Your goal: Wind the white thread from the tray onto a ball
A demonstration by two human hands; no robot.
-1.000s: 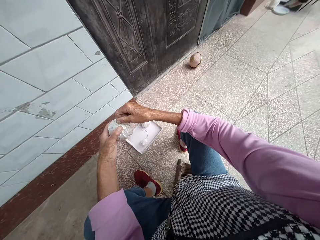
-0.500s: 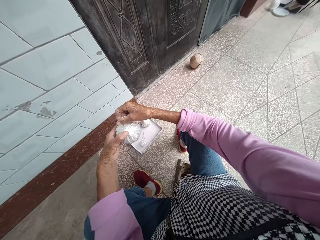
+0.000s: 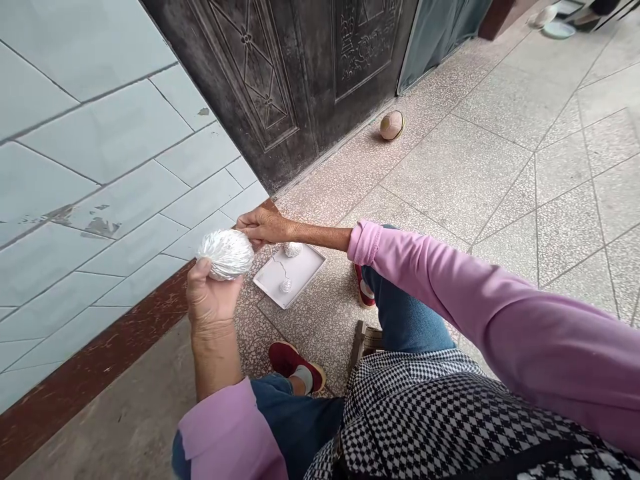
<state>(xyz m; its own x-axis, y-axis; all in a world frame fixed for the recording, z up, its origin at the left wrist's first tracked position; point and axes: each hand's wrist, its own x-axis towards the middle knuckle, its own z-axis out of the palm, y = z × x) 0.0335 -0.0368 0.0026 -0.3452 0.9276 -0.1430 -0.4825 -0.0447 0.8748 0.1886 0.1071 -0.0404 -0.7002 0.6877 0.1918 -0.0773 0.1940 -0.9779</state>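
Note:
In my left hand (image 3: 214, 301) is a ball of shiny white string (image 3: 227, 254), gripped from below with the thumb on its left side. My right hand (image 3: 266, 225) is close beside the ball's upper right, fingers curled together. What those fingers pinch is hidden. Below both hands a shallow white tray (image 3: 306, 270) lies on the floor. It holds a speckled white ball (image 3: 293, 249) by its far edge and a small white ball (image 3: 285, 285) nearer me, with a thin wavy strand running from it.
A pinkish ball (image 3: 392, 125) rests on the floor by the dark carved door (image 3: 310, 87). The tiled wall (image 3: 125, 180) is close on the left. My red shoes (image 3: 293, 363) and a low wooden stool (image 3: 367, 338) are near the tray. A pale dish (image 3: 559, 30) is at the far right.
My left hand has turned and shifted left and slightly up, showing more of the string ball. The right hand has moved slightly right, and more of the tray now shows.

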